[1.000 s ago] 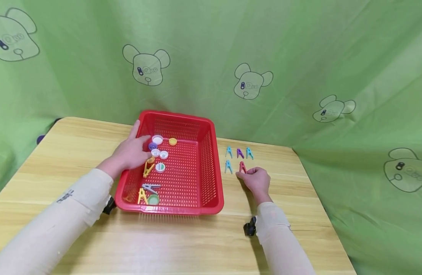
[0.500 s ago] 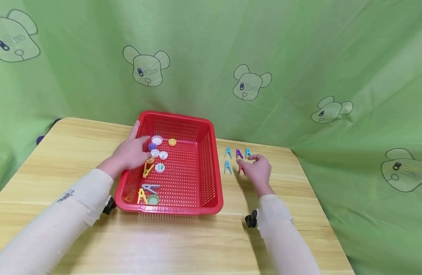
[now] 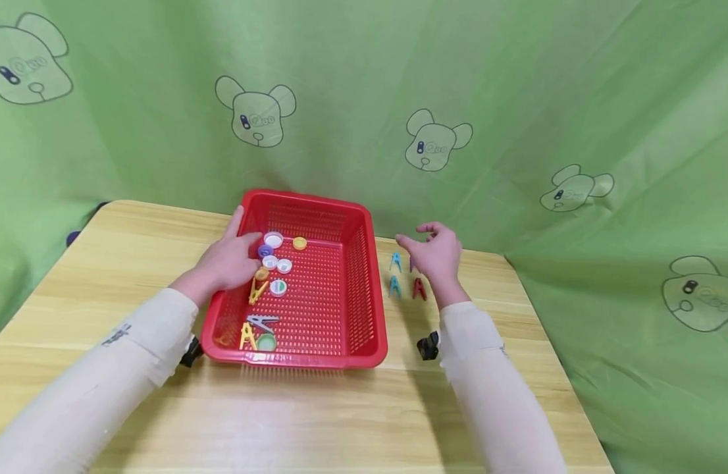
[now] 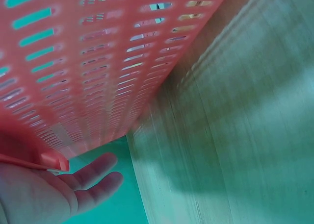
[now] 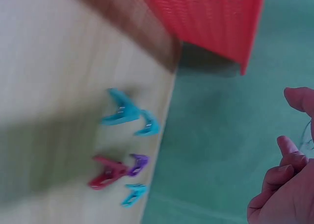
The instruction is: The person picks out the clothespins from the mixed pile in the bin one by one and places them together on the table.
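My left hand (image 3: 229, 262) lies over the left rim of a red plastic basket (image 3: 364, 363), some fingers inside it. In the left wrist view, two fairly straight fingers (image 4: 100, 189) show outside the perforated wall. My right hand (image 3: 438, 255) is lifted above several small clothespins on the table, thumb and fingertips apart, nothing between them. Those in the head view are a light-blue clothespin (image 3: 395, 261), another blue clothespin (image 3: 395, 286) and a red clothespin (image 3: 420, 288). The right hand partly covers a purple clothespin (image 5: 139, 164); a turquoise clothespin (image 5: 133, 194) shows only in the right wrist view.
Inside the basket lie several bottle caps, including a yellow cap (image 3: 299, 243) and a green cap (image 3: 266, 342). A grey clothespin (image 3: 262, 321) and yellow clothespins (image 3: 248, 336) lie there too. Green cloth (image 3: 352, 79) hangs behind the wooden table (image 3: 316, 421).
My right hand has left the red clothespin and moved away from me, rising over the back row. Its thumb and fingers have spread. The left hand stays on the basket rim.
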The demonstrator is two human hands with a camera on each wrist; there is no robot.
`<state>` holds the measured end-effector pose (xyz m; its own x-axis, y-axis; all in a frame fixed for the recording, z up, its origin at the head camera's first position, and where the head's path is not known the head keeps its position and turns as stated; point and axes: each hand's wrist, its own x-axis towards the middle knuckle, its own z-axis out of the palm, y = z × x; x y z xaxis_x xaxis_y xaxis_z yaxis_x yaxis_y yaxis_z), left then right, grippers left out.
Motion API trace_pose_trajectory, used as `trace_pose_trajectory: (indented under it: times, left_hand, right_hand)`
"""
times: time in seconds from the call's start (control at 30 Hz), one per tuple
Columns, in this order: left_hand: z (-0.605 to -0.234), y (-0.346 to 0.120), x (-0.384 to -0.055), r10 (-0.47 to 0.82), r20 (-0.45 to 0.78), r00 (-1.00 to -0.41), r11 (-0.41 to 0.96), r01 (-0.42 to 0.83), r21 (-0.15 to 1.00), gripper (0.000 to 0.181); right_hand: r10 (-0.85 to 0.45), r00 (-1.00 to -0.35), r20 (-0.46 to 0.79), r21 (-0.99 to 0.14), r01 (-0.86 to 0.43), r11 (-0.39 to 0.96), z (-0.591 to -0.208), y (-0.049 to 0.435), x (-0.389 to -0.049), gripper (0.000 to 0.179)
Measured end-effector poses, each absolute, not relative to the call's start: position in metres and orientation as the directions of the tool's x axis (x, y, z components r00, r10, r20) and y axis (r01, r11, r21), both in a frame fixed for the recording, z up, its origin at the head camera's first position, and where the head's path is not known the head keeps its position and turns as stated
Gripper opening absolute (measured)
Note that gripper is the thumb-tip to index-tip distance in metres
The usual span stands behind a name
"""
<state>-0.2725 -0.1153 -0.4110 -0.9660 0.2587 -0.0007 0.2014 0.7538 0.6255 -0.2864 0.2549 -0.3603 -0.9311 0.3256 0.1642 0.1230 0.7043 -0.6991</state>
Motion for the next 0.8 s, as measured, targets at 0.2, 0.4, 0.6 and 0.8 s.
trace_pose_trajectory:
  times: [0.2,0.4,0.6,0.8]
  left_hand:
    - [-0.411,-0.116,-0.274,0.254,-0.006,-0.967,0.754,0.194,0.628,0.063]
    - [-0.410,-0.116,-0.274,0.264,0.002,-0.965,0.757,0.209,0.619,0.063]
    - [-0.411,-0.116,-0.274,0.259,0.004,-0.966,0.760,0.207,0.616,0.062]
    - [-0.412,-0.116,-0.275,0.255,-0.002,-0.967,0.763,0.200,0.614,0.061]
  right_hand:
    - [0.276,-0.941,0.198,-0.704,0.059,0.708,-0.340,0.237,-0.292,0.055]
    - [0.245,-0.952,0.184,-0.734,0.033,0.679,-0.328,0.215,-0.295,0.052]
    - [0.213,-0.959,0.187,-0.750,0.001,0.661,-0.321,0.187,-0.300,0.047]
    - [0.175,-0.969,0.176,-0.750,-0.017,0.661,-0.321,0.162,-0.302,0.045]
